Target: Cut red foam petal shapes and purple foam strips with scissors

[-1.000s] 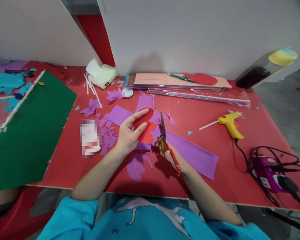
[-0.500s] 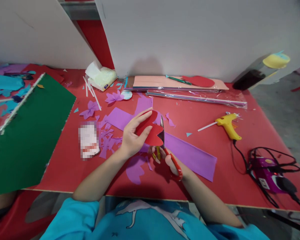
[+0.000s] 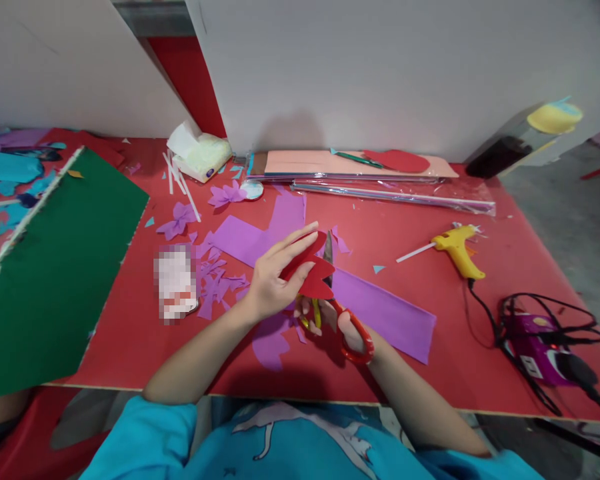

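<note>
Between the thumb and fingers of my left hand [image 3: 277,277] is a red craft-foam piece [image 3: 317,277] with a notched right edge. My right hand [image 3: 343,327] grips scissors [image 3: 356,339] with one red handle and one yellow handle, my thumb through the red loop. The scissor blades point up and away, at the notched edge of the red piece. Under my hands lie a purple foam strip [image 3: 385,313] and a cut purple petal shape [image 3: 271,347]. Purple scraps [image 3: 217,283] are heaped left of my left hand.
A yellow glue gun [image 3: 457,250] lies right, wired toward a purple power box [image 3: 535,350]. A phone [image 3: 177,283] and green board [image 3: 65,267] are left. Tissues [image 3: 203,157], packaged foam sheets [image 3: 300,163] and a yellow-lidded bottle [image 3: 525,143] stand or lie at the back.
Both hands have shifted slightly right with the red piece and scissors. The scissor handles are spread wider, and the left fingers reach further over the red piece.
</note>
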The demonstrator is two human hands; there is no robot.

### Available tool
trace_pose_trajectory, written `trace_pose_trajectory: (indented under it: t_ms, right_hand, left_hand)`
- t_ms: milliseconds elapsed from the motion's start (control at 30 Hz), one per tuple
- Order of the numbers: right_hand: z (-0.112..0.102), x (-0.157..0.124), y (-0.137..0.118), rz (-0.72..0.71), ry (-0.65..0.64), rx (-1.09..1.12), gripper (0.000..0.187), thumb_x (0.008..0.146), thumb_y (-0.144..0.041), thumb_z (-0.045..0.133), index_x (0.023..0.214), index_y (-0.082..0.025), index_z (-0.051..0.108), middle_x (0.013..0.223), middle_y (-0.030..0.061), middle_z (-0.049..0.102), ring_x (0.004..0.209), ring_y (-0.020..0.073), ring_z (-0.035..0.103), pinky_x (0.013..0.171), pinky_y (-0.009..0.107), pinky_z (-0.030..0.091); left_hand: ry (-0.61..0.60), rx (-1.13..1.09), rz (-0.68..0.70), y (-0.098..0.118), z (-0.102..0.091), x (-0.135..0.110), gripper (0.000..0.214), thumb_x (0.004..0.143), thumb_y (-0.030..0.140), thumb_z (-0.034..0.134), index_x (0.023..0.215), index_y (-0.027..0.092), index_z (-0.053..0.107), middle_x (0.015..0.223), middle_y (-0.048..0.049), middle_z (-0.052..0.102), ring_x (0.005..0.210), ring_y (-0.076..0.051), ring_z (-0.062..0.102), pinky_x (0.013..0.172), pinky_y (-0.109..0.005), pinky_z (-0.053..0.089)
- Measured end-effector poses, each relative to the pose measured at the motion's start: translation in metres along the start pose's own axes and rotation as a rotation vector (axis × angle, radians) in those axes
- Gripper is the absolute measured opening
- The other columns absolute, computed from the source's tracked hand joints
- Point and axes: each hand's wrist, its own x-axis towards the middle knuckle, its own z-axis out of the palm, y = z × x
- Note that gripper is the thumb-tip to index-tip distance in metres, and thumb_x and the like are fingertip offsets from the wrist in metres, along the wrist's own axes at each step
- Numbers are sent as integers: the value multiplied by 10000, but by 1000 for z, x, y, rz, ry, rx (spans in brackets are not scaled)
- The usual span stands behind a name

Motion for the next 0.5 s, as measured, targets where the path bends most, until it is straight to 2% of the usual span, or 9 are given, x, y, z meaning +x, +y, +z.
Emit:
trace_pose_trajectory:
  t_ms: [167,400,500]
  right_hand:
    - [2,1,-1,-5,13,3,653,659,-790,373,937,-222,537,828,81,489,612,171,389,564,333,428]
    - [-4,-1,12,-53,-5,18,586,735,-734,351,948,-225,547,750,40,474,600,162,425,575,328,417]
    - [-6,-2,16,-52,34,-71,635,726,-764,299,916,-215,555,691,30,452,572,161,431,531,317,415]
  left_hand:
    - [-38,-5,-28,0,4,-3,451,814,130,524,1253,224,485,1278,-67,539,1174,-179,506,997,-332,421]
    - [-8,12,-49,2,12,-8,452,808,124,533,1250,207,486,1267,-78,547,1166,-171,513,995,-319,424]
    - [-11,20,-62,3,14,-9,441,821,142,520,1254,216,482,1267,-69,548,1165,-178,515,995,-335,426]
